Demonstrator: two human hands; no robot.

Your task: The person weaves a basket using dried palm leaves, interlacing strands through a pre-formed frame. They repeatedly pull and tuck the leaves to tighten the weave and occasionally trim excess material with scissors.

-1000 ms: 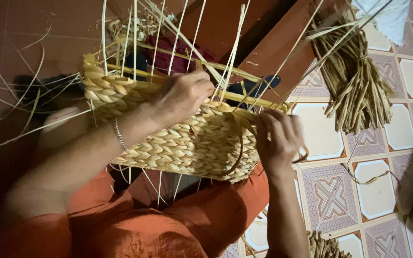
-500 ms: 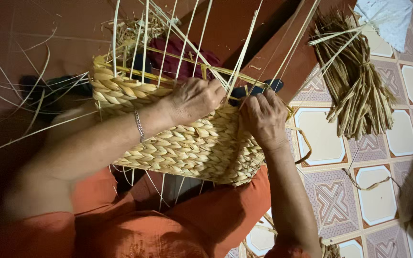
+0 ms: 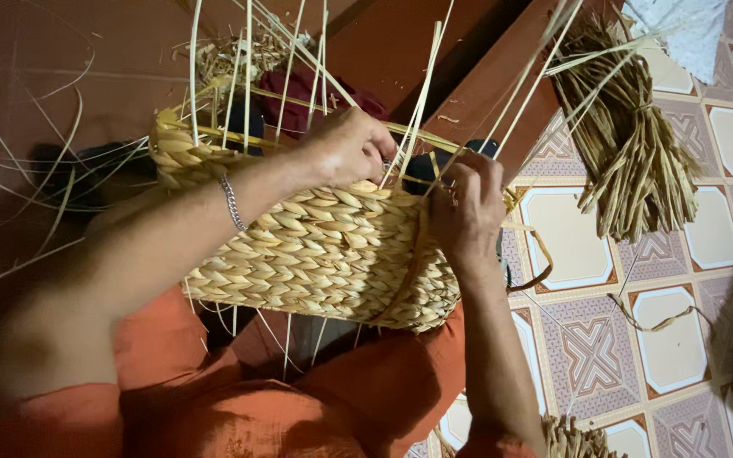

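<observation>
1. Two bare hands work at the top rim of a half-woven straw-coloured basket of thick braided fibre [image 3: 324, 254], which rests on the person's lap over orange cloth [image 3: 299, 407].
2. Basket texture: chunky plaited rows, herringbone-like, rounded wall; thin pale upright stakes [image 3: 248, 76] stick up from its rim, some slanting.
3. Left hand [image 3: 351, 146]: curled over the basket's rim near the middle, fingers closed together around what looks like a stake or strand; exact strand can't be told. Silver chain bracelet [image 3: 232, 202] on that wrist.
4. Right hand [image 3: 467, 212]: at the rim's right end, just beside the left hand, fingers pinched shut on a thin pale strand; fingertips touch the weave edge.
5. Basket lies directly under and between both hands; most of its wall is below the grips, toward the lap.
6. Flat brownish fibre strip [image 3: 536, 254] loops out from the basket's right side over the floor.
7. Tied bundle of dry olive-tan reeds [image 3: 638, 161] lies on the patterned white-and-mauve tiled floor [image 3: 689, 339], toward its upper right, well apart from the hands.
8. Dark red cloth [image 3: 299, 89] shows behind the rim.
9. Loose thin straws [image 3: 36, 170] are scattered on the reddish-brown surface at left.
</observation>
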